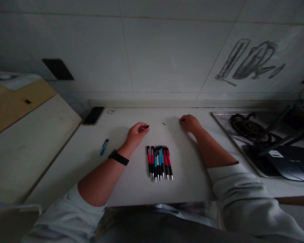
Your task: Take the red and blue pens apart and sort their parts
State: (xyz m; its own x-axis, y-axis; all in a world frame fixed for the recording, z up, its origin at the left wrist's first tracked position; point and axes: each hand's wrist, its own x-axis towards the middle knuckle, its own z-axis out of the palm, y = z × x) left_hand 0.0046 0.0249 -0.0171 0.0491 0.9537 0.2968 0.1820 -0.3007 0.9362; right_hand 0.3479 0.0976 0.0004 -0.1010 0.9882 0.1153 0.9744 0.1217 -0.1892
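left hand (136,133) pinching a small black pen piece (146,127), right hand (190,123) curled near the surface's (131,182) back edge – what it grips, can't tell, thin refill (173,127) between them, bundle of pens (159,162) mid-surface

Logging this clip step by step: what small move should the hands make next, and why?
Probably the right hand should pick up the thin refill lying just beside its fingertips. The left hand already pinches a small dark pen part, and the tiny piece between the hands lies loose.
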